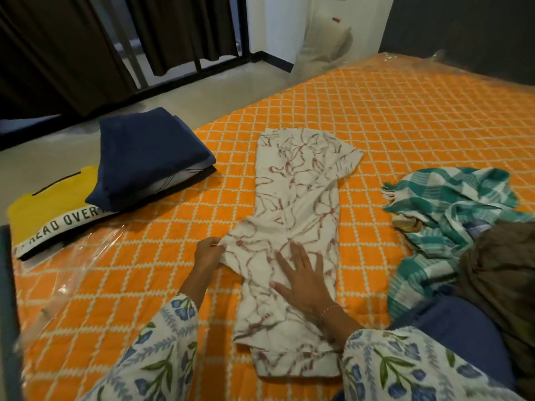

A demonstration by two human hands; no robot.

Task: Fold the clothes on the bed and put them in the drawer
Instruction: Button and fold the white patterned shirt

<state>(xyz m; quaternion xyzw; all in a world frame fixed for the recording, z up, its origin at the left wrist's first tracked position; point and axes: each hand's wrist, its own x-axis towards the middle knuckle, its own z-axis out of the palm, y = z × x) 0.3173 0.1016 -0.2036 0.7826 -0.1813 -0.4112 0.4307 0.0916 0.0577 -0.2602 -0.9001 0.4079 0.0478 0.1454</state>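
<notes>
- Folded yellow T-shirt with a lettered band (46,209), under a folded navy-blue garment (150,157), at the orange checked bed's (390,117) left edge.
- Left hand (207,254) pinches the white, red-veined garment's (292,215) left edge.
- Right hand (304,277) presses it flat, fingers spread.
- Crumpled teal checked cloth (445,215) lies right.

Your patterned garment (292,241) lies lengthwise mid-bed (405,117). At ten o'clock from it, a folded stack (150,157) sits on a printed shirt (49,209). At three o'clock lies a checked cloth (451,215), crumpled.
</notes>
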